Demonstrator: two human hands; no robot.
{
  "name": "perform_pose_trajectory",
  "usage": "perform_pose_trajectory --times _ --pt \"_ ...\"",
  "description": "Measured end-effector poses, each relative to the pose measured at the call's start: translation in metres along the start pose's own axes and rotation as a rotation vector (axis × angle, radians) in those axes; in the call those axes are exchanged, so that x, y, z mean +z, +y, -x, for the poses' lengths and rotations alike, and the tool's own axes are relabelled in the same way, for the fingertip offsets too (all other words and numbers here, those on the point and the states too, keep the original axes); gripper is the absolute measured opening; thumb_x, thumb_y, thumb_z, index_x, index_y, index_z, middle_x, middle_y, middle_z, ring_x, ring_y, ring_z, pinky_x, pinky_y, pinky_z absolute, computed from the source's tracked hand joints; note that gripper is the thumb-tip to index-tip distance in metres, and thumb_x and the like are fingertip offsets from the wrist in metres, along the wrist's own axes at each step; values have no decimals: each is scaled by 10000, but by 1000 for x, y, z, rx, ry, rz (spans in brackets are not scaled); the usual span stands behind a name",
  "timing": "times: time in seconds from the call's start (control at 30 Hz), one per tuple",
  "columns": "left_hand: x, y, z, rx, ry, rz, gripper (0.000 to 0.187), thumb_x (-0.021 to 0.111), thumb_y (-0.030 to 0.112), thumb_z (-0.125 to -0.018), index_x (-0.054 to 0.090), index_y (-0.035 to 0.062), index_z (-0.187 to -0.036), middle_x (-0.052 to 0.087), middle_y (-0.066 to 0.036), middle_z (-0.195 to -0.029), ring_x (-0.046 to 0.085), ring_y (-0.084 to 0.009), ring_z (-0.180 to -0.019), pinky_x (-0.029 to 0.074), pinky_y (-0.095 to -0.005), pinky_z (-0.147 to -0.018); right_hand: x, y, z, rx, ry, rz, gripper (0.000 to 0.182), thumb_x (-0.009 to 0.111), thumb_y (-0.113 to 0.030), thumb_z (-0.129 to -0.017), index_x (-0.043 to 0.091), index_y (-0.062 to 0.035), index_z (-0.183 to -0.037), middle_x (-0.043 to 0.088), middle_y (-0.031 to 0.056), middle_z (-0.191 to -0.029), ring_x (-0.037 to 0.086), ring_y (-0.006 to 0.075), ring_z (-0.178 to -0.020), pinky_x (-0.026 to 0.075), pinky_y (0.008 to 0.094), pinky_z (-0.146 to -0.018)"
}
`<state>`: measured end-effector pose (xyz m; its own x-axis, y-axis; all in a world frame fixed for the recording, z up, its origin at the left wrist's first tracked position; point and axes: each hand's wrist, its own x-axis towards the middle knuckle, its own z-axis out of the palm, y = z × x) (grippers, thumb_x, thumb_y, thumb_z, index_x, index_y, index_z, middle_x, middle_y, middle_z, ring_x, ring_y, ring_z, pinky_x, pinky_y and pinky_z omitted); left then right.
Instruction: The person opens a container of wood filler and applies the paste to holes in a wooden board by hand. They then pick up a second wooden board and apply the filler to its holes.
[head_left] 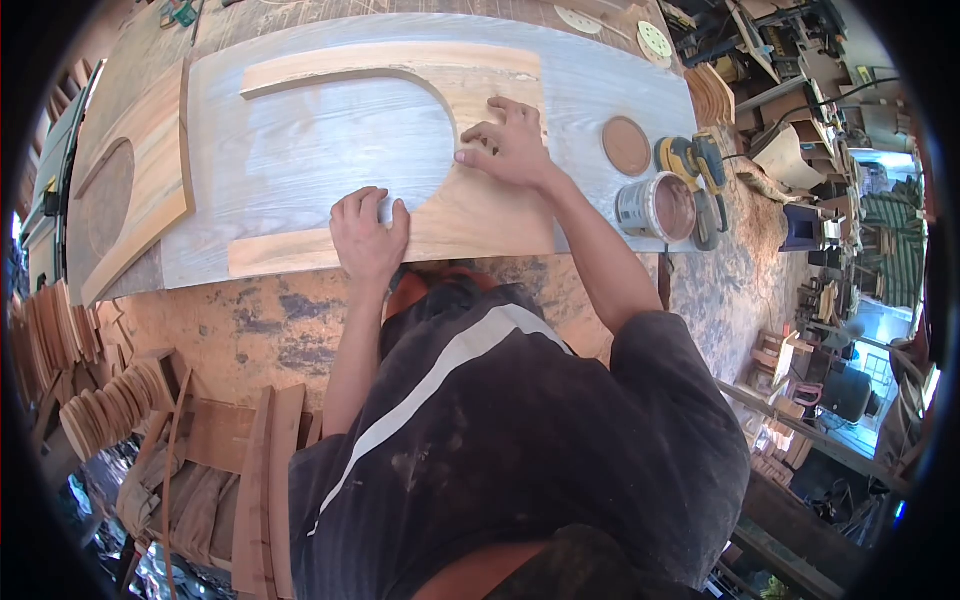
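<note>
A U-shaped wooden panel [490,215] lies flat on a pale grey-blue board, its curved cutout facing left. My left hand [370,235] rests on the panel's near arm, fingers stretched over its inner edge and thumb apart. Farther right, my right hand [510,145] touches the wide end beside the curve, with its fingers spread and slightly bent. Neither hand shows anything grasped in it.
On the right of the grey-blue board [290,135] are an open tub [671,208], a round brown lid [627,146] and a yellow-and-black sander [690,165]. Another cutout wooden panel [160,185] lies left. Sanding discs [655,40] lie at the back; wooden pieces [265,490] stand below.
</note>
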<state>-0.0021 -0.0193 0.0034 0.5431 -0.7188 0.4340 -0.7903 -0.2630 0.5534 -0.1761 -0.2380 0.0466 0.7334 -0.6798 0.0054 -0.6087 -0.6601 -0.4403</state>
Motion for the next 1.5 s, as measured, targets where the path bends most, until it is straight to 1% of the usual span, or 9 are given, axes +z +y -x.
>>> perform_pose_trajectory --times 0.33,0.43,0.53,0.6,0.7,0.83,1.23,1.43,1.5 --pt "0 1 0 -2 6 3 261 783 216 -862 740 71 -1074 699 -96 -1172 611 -330 -1127 494 -473 -981 -6 6 -12 -48 -9 86 490 831 -540 -805 825 -171 -1127 444 253 -1569 269 496 -1458 280 596 -1213" --pt "1 0 1 -5 15 2 267 785 220 -861 740 68 -1075 700 -98 -1171 611 -330 -1134 493 -472 -986 -7 -1 -5 -42 -55 51 495 822 -527 -806 807 -175 -1154 441 252 -1563 285 495 -1459 246 621 -1223" --pt "0 0 1 -3 19 13 270 785 221 -859 740 65 -1074 699 -98 -1169 611 -331 -1137 493 -474 -987 -10 -9 2 -126 -15 226 516 796 -532 -822 785 -194 -1212 440 231 -1559 303 485 -1461 186 665 -1248" --pt "0 1 1 -13 12 6 270 786 221 -860 740 64 -1074 699 -97 -1169 611 -331 -1136 493 -475 -987 -16 -12 7 -163 -73 347 543 757 -572 -853 765 -204 -1253 452 199 -1539 309 468 -1471 132 701 -1264" --pt "1 1 1 -20 6 -1 268 786 221 -861 741 63 -1073 700 -96 -1169 611 -331 -1134 492 -476 -988 -14 -12 8 -209 64 349 562 713 -631 -885 770 -212 -1256 465 182 -1514 314 458 -1472 111 710 -1271" --pt "0 3 0 -26 2 1 259 785 220 -863 744 64 -1065 701 -95 -1167 612 -330 -1132 492 -472 -989 -6 -11 9 -244 52 364 602 670 -677 -909 758 -231 -1304 463 185 -1516 325 459 -1472 110 710 -1270" --pt "0 1 0 -14 5 -5 250 778 217 -866 751 58 -1057 710 -100 -1162 615 -333 -1128 494 -471 -991 -23 -14 12 -170 -36 369 546 647 -634 -941 774 -226 -1281 468 208 -1530 316 453 -1495 82 696 -1283" --pt "2 -1 0 -11 14 1 249 778 221 -866 753 57 -1051 711 -106 -1163 615 -336 -1128 491 -474 -994 -35 2 19 -2 36 419 598 635 -675 -940 749 -220 -1311 473 198 -1514 334 467 -1460 102 700 -1270" --pt "3 0 0 -10 10 1 249 779 223 -866 754 57 -1051 711 -106 -1164 614 -337 -1129 491 -474 -994 -39 2 22 48 -24 371 598 644 -646 -943 760 -178 -1295 456 220 -1540 303 455 -1503 61 683 -1288"
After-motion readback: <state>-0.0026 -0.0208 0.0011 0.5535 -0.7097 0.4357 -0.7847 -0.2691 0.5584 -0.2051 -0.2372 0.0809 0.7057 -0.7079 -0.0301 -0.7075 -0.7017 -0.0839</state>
